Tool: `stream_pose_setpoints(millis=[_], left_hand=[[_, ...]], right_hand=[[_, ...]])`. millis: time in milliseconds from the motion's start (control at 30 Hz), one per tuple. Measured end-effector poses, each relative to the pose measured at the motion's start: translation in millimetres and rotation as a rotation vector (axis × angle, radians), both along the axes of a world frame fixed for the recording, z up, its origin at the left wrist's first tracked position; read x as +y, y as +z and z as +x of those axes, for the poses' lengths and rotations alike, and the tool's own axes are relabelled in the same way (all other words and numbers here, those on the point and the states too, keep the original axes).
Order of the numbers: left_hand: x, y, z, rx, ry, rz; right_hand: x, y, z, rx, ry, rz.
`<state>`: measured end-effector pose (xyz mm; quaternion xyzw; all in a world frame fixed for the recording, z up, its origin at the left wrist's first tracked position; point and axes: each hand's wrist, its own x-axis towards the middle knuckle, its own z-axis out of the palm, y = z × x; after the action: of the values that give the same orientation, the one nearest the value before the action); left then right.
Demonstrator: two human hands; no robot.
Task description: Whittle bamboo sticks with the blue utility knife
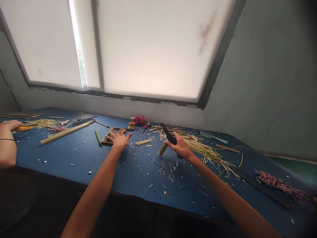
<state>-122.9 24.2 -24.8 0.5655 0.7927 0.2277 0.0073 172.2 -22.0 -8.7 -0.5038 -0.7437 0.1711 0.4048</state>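
Fingers [123, 133] of the left hand [119, 139] spread wide just beside a phone in a tan case [112, 136] — the right hand [180, 147] wraps closed around a black-handled tool [168, 133], a bamboo piece [162, 149] beside it, above the blue table [74, 158].

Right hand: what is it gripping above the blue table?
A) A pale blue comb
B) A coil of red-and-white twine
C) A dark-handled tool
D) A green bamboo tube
C: the right hand is closed around the dark-handled tool, whose upper end sticks out above the fingers.
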Motion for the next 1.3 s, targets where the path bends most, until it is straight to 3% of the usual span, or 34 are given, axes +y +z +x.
stream_pose_setpoints(millis=[67,167,267,400,767,867,1000,1100,1200,1300], left_hand=[[-0.9,3.7,7.0,-0.035,-0.124,0.124],[-5.7,8.8,29.1,-0.209,-0.572,0.299],[-14.8,6.1,59.9,-0.583,-1.014,0.233],[-26.5,-5.2,90.3,-0.801,-1.253,0.128],[-25.2,-15.4,95.5,-1.060,-1.228,-0.017],[-25.5,-13.6,94.7,-1.089,-1.227,0.025],[-25.4,-9.8,93.1,-1.083,-1.203,0.067],[-23.9,-9.3,93.3,-1.086,-1.217,0.085],[-21.3,-11.1,94.2,-1.095,-1.206,0.085],[-19.0,-13.2,94.3,-1.103,-1.187,0.051]], right_hand=[[-2.4,2.3,-0.8,-0.004,-0.005,0.021],[-6.1,5.4,-2.6,-0.017,-0.009,0.055],[-9.2,6.5,-4.8,-0.046,-0.012,0.098],[-11.8,4.7,-7.6,-0.045,0.070,0.107],[-20.4,5.5,-16.3,0.082,0.241,0.058],[-23.0,10.5,-15.3,0.072,0.160,0.159],[-24.4,14.3,-6.9,-0.075,0.018,0.269],[-24.4,13.9,4.1,-0.311,-0.064,0.385],[-23.8,13.8,14.1,-0.522,-0.090,0.509],[-23.3,15.0,19.1,-0.603,-0.069,0.575]])
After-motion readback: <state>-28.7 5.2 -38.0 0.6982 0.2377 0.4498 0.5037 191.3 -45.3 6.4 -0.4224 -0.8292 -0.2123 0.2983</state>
